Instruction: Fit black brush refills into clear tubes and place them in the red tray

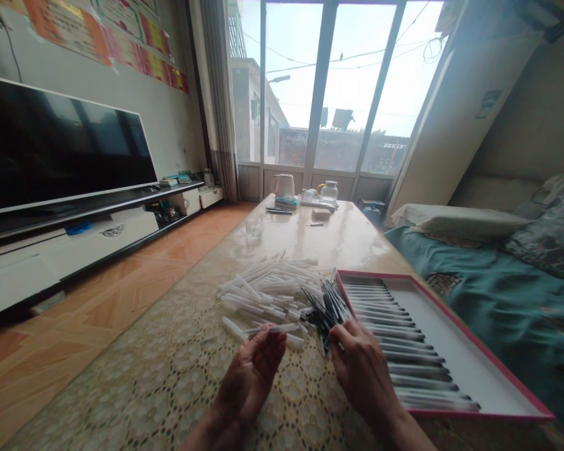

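A white translucent tube, like a pen barrel, is pinched between the thumb and fingers of my left hand. Beyond it lies a loose heap of similar white tubes. My right hand has its fingers bent down onto the near end of a pile of thin black pen refills. Its fingertips are partly hidden, closed on a refill there. Right of the pile is a shallow pink-rimmed box, with a column of dark-cored white pens laid side by side along its left part.
The long table has a patterned cover. Farther back stand a drinking glass, a glass jug and a white container. A bed or sofa with a teal cover runs along the right; a television is at left.
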A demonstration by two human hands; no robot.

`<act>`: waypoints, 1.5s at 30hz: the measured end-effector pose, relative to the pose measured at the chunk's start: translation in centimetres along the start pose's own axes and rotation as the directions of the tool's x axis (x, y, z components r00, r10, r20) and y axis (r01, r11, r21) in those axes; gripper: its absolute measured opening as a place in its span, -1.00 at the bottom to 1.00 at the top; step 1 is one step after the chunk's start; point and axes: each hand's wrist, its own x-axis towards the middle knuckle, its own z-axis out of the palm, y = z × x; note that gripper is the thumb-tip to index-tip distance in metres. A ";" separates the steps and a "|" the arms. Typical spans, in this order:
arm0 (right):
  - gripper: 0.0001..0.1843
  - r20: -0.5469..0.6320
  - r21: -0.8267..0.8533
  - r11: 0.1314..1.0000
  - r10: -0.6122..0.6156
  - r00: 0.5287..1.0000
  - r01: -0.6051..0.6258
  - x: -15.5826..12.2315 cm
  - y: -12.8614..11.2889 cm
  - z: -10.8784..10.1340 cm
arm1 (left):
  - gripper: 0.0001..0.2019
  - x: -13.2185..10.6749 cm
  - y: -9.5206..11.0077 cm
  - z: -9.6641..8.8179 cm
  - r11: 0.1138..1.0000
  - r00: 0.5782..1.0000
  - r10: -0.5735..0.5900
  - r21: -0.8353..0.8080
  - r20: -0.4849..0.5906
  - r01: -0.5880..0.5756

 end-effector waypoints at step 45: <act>-0.78 0.214 0.827 0.507 0.113 0.970 -0.241 -0.1 -2.1 1.3 | -0.88 -0.7 -0.8 -0.1 0.950 0.985 0.040 0.300 0.168 -0.090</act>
